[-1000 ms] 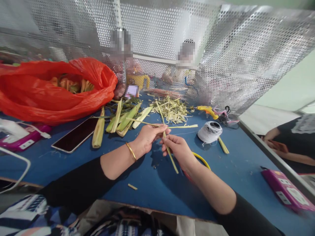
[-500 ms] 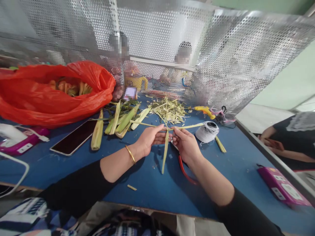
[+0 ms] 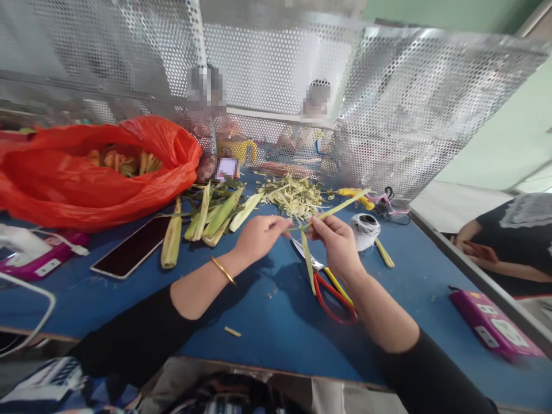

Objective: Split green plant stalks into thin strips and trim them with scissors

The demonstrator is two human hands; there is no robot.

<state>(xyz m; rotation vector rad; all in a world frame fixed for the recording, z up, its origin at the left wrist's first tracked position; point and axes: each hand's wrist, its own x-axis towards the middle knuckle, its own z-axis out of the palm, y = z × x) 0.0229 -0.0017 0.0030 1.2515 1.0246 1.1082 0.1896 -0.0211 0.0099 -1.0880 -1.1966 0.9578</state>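
Observation:
Pale green leaf strips (image 3: 309, 267) that look like corn husk cross in front of me, held up over the blue table. My left hand (image 3: 259, 237) is closed in a pinch at their left side. On the other side, my right hand (image 3: 338, 244) pinches the strips near the crossing. One end sticks out up and right past the right hand, and another hangs down. Beneath the hanging end lie scissors (image 3: 332, 296) with red and yellow handles, partly behind my right forearm. White thread (image 3: 365, 231) on a spool stands just right of that hand.
Husk pieces (image 3: 219, 214) and a heap of shreds (image 3: 295, 195) lie beyond my hands. A phone (image 3: 133, 248) and red plastic bag (image 3: 99, 190) are left. A yellow glue gun (image 3: 360, 196), glasses (image 3: 394, 210) and purple power strip (image 3: 494, 325) are right. Perforated metal sheeting (image 3: 276, 63) closes the back.
The hanging strip end has swung right, and the right-hand end now points higher. My right hand has shifted slightly right, showing more of the scissors. My left hand has turned, with its back now upward.

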